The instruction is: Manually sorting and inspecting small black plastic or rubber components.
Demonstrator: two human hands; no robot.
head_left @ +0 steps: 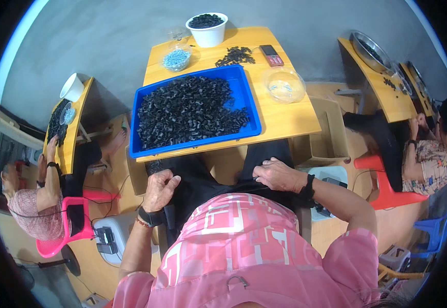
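My left hand (pixel 162 190) is at my left thigh, just below the table's near edge, with its fingers curled closed. My right hand (pixel 279 175) is over my right thigh, fingers bent in and pressed together against the dark trousers (pixel 264 156). What either hand holds, if anything, is hidden. In front of both hands, a blue tray (pixel 257 110) rests on the wooden table (pixel 289 115). It is heaped with small black curved pieces (pixel 187 110). Neither hand touches the tray.
Behind the tray are a white bucket (pixel 208 37) of black pieces, a cup of blue sticks (pixel 176 60), loose black pieces (pixel 236 55), a red phone (pixel 271 55) and a clear round container (pixel 284 84). A cardboard box (pixel 331 136) stands right. People sit at tables on both sides.
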